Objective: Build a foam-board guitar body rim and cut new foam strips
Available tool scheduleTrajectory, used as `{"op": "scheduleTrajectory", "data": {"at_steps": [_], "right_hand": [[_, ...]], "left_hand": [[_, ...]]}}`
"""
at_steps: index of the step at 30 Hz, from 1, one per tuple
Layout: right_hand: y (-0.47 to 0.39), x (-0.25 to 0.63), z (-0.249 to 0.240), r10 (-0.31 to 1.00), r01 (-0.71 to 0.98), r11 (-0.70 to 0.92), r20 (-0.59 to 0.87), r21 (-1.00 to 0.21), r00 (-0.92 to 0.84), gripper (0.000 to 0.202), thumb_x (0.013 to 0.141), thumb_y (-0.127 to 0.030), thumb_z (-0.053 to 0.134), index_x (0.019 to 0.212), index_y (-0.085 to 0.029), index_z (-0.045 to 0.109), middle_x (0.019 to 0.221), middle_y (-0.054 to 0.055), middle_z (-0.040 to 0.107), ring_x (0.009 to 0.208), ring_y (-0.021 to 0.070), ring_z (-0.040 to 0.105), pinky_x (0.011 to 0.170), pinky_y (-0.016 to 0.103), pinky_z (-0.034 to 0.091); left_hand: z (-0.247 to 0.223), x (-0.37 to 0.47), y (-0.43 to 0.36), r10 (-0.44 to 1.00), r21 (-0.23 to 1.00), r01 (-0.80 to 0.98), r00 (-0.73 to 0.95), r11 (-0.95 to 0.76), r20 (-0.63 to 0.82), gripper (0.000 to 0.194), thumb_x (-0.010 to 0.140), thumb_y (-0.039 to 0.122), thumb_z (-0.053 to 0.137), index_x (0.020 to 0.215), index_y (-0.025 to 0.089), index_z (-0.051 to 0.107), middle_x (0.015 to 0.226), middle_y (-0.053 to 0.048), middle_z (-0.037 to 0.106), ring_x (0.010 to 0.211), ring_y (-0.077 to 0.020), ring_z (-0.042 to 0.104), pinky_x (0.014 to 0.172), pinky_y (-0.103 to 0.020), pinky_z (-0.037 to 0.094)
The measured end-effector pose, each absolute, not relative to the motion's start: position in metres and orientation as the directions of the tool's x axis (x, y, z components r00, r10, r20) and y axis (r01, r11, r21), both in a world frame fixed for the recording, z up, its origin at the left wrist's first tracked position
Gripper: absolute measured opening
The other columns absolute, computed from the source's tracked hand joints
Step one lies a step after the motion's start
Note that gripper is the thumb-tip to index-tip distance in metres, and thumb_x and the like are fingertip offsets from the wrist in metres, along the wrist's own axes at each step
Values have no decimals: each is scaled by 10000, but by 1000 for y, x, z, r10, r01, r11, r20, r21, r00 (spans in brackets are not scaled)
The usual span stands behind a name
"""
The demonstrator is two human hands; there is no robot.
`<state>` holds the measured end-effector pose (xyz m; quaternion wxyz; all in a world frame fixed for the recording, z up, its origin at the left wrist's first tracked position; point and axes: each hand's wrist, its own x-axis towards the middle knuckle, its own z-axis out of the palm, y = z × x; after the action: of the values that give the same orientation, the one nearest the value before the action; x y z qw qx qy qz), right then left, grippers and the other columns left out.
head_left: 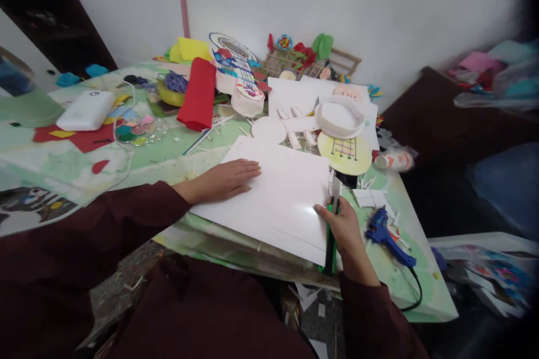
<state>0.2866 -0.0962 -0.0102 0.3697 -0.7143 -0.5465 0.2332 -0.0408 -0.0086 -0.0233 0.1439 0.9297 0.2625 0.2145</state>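
Observation:
A white sheet [282, 196] lies at the table's front edge, with a thin line along its lower part. My left hand [229, 179] rests flat on the sheet's left part, fingers stretched out and holding nothing. At the sheet's right edge my right hand [343, 221] is closed around a green and black cutter [331, 241]. Its pale tip points away from me, and my thumb lies near the paper's edge. Just behind the sheet are a white round paper piece [268, 130] and a yellow disc [344, 152] with drawn lines.
A blue glue gun [389, 236] with a black cord lies at the right. Behind stand a red roll [199, 92], a paper guitar [244, 76] and a white ring [340, 116]. Further left are a white power bank [86, 110] and a red felt piece [86, 139].

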Motion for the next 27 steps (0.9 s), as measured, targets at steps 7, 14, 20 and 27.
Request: {"op": "scheduleTrajectory", "data": {"at_steps": [7,14,20,27], "right_hand": [[-126,292,16,640,449,-36,324,-893,696,365,647,-455,695,795,-195,486,705,-52,462,630,110,436,612,246,373],[-126,253,-3,668,285,8,217,-959,712,346,668,-438,699,818,-206,490,732,-40,474,655,122,461,637,252,421],[-108,254,-9,708,105,-47,41,-993,705,387,635,-456,707,835,-219,474,728,-49,477,631,121,502,583,235,456],[-94,256,-18,729,-54,-78,-93,-996,678,417,577,-438,741,818,-212,487,716,-59,488,641,117,514,589,229,459]], "left_hand": [[2,-59,-18,797,763,380,-100,-523,596,602,822,465,572,1344,255,359,1408,-126,390,1329,-278,345,1080,-496,314],[8,-22,-28,997,884,-466,80,39,-2,572,672,386,757,1189,237,559,1138,-72,655,1050,-267,611,857,-348,533],[8,-27,-20,995,849,-523,100,79,-31,507,582,292,827,1052,226,649,1007,-49,709,947,-242,653,744,-294,557],[13,-31,-11,993,875,-482,118,52,6,451,540,314,844,947,199,687,926,-76,725,885,-280,668,699,-328,552]]}}
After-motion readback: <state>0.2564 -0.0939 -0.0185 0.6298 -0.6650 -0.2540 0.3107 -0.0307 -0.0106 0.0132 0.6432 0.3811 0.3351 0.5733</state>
